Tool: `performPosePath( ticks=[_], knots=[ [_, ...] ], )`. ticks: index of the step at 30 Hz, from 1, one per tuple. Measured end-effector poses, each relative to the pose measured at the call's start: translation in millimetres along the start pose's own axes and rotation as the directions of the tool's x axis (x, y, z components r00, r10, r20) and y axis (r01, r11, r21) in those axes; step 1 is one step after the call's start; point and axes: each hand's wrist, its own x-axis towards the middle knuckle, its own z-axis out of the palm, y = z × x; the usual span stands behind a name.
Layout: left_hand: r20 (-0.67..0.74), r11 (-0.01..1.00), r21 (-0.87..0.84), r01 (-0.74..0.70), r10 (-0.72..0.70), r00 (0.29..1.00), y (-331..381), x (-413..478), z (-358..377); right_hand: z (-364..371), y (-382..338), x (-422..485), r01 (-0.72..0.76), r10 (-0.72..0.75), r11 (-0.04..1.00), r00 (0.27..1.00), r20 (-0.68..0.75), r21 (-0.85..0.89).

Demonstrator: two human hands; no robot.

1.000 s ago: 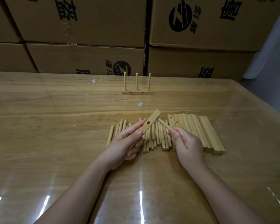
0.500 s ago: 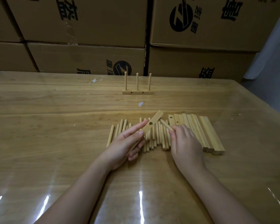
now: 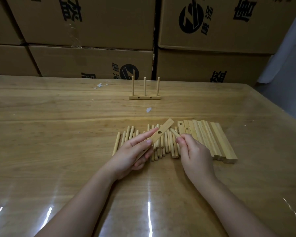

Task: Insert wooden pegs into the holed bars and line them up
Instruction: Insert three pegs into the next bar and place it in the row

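Stacked cardboard boxes (image 3: 92,23) walled the far side of a glossy wooden table (image 3: 41,134). At right lay a row of holed bars (image 3: 217,139) (edges too tight to count surely), beside a pile of loose pegs (image 3: 167,146), likewise uncountable. One finished bar (image 3: 145,97) stood far back, holding three upright pegs. The left hand (image 3: 132,154) gripped one bar (image 3: 166,127), its long axis running near-left to far-right, with one hole showing. The right hand (image 3: 195,151) pinched one peg (image 3: 174,132), its tip just right of that hole and not touching.
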Motion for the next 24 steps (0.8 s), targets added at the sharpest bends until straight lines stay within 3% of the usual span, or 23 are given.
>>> performPosePath(
  ticks=[8, 15, 17, 21, 22, 24],
  knots=[
    [-0.017, 0.999, -0.031, 0.005, -0.005, 1.0, 2.6, -1.5, 1.2, 2.3, -0.5, 0.2, -0.149, 0.136, 0.968, 0.988, 0.076, 0.204],
    [-0.015, 0.998, -0.064, 0.019, -0.02, 1.0, 1.5, -0.5, 0.5, -6.2, -5.7, 4.5, -0.373, 0.294, 0.83, 0.924, 0.243, 0.415],
    [-0.012, 0.997, -0.077, 0.022, -0.023, 1.0, 2.0, -0.9, 0.2, -8.6, -7.1, 7.0, -0.452, 0.332, 0.754, 0.888, 0.317, 0.477],
    [-0.009, 0.996, -0.089, 0.016, -0.017, 1.0, 3.8, -2.5, 1.8, -16.2, -5.5, 11.1, -0.633, 0.345, 0.458, 0.774, 0.531, 0.624],
    [-0.015, 0.996, -0.083, 0.016, -0.017, 1.0, 4.2, -2.4, 2.5, -16.9, -5.4, 11.3, -0.648, 0.345, 0.439, 0.761, 0.549, 0.623],
    [-0.025, 0.997, -0.074, 0.018, -0.02, 0.999, 4.5, -2.2, 3.2, -14.3, -5.9, 9.9, -0.61, 0.363, 0.553, 0.79, 0.494, 0.568]
  ],
)
